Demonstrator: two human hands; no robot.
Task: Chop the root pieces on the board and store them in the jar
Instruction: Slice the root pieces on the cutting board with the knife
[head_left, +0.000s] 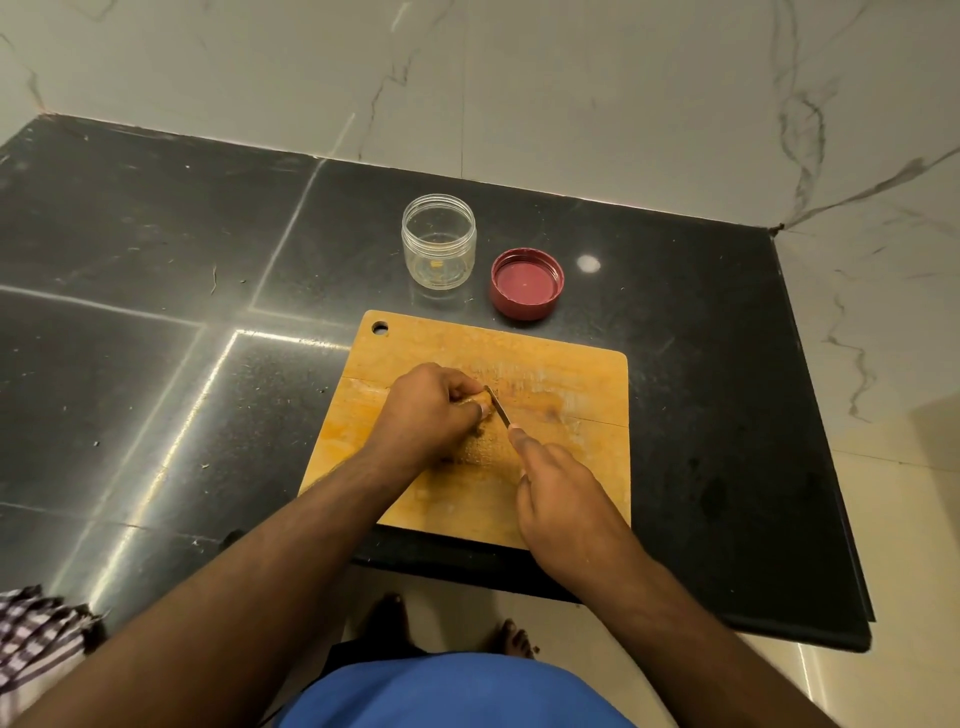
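Now both hands on the board (571, 384): left hand (431, 415) pinching root piece (475, 401), right hand (563, 499) gripping knife (497, 408).

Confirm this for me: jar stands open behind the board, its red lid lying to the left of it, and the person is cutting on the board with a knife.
Not quite. The head view shows the red lid lying to the right of the jar, not the left. The rest holds: the jar stands open behind the board, and the right hand works the knife there.

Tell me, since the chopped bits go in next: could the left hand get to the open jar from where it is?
Probably yes. The jar stands open just beyond the board, nothing between it and the left hand, though that hand now holds a root piece.
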